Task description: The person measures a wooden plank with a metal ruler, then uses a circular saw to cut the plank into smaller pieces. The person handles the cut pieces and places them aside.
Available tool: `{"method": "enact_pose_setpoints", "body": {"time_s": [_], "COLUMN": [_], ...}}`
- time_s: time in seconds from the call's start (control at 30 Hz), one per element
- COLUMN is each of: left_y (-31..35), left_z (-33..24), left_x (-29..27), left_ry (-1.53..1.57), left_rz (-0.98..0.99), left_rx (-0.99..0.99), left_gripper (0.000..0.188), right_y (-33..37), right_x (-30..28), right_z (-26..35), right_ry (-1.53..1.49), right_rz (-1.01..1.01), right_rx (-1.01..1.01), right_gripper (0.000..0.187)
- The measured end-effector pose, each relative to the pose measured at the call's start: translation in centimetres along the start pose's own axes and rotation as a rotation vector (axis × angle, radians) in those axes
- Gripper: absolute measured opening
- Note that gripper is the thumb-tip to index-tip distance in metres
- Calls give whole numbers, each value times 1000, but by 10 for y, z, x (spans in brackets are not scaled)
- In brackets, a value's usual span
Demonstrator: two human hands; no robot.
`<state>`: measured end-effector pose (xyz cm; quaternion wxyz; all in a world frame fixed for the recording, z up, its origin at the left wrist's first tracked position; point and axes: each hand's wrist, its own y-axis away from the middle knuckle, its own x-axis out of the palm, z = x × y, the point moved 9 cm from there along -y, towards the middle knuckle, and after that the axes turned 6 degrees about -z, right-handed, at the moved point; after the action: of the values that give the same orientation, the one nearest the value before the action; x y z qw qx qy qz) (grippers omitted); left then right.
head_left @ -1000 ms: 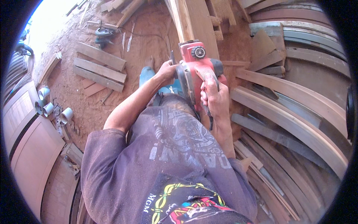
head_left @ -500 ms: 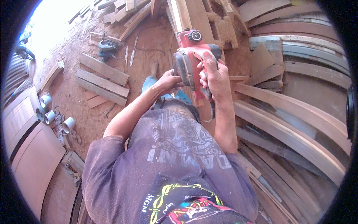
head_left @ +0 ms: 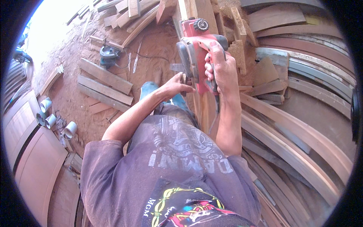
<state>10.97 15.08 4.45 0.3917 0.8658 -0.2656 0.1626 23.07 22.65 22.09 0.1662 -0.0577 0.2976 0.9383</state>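
My right hand (head_left: 224,70) is wrapped round the rear handle of a red and black electric hand planer (head_left: 196,47), which has a black knob at its far end. The planer is over a long wooden beam (head_left: 204,109) that runs away from me. Beside the planer's left rear, my left hand (head_left: 177,86) has its thumb and fingers closed near the beam's edge. A small brownish piece shows at its fingertips, but I cannot make out what it is. A flat grey strip (head_left: 176,67) sticks out just beyond these fingers. The planer's cord (head_left: 216,113) hangs below my right hand.
A green circular saw (head_left: 109,55) lies on the dirt floor at the left, near several loose boards (head_left: 106,81). Long planks (head_left: 295,143) are stacked at the right. White cups (head_left: 70,129) and wooden panels (head_left: 39,155) are at the far left. Notched timber (head_left: 237,49) stands beyond the planer.
The planer and my right hand have shifted slightly away from me and to the right. My left hand has moved a little right and nearer, and the grey strip now shows past its fingers.
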Motion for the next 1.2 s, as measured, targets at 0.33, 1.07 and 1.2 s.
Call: {"method": "enact_pose_setpoints", "body": {"time_s": [0.33,1.07,1.2], "left_y": [-19,-40,-36], "left_z": [-26,-36,-40], "left_x": [-6,-11,-8], "left_ry": [-143,-545,-495], "left_rz": [12,-30,7], "left_rx": [-67,-33,-88], "left_gripper": [73,116,127], "right_y": [-57,-157,-173], "right_x": [27,76,85], "right_z": [48,127,146], "right_ry": [-28,2,25], "right_rz": [-10,0,3], "right_rx": [-39,-151,-162], "right_gripper": [53,51,52]}}
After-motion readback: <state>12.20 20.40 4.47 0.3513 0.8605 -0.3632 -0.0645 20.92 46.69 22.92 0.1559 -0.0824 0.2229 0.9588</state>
